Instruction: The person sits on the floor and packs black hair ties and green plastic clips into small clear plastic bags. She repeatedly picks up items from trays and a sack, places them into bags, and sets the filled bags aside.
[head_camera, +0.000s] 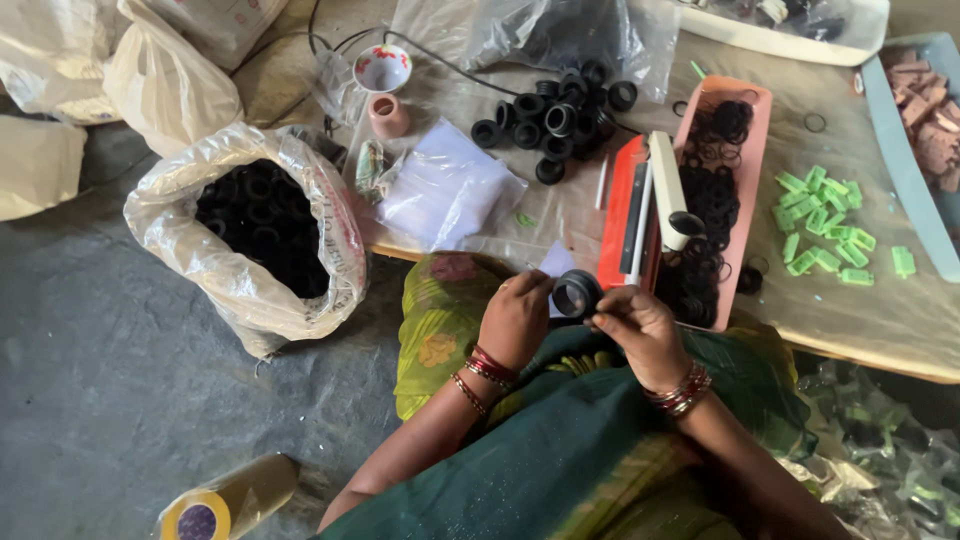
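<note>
Over my lap, at the table's near edge, both my left hand (516, 318) and right hand (640, 330) pinch a black rubber bush (575, 294) between their fingertips, just below the red sealing machine (630, 215) and the salmon tray (745, 150) of thin black rings.

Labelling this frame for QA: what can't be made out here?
Head view only:
- Black ring: both the left hand and right hand cover its edges, so the grip is unclear.
- Sack: its depth is hidden, with only the top black parts showing.
- White tray: cut off by the top edge.
- Clear bags: contents blurred.
- Yellow tape roll: cut off by the bottom edge.
- Pink tray: thin rings too small to count.
</note>
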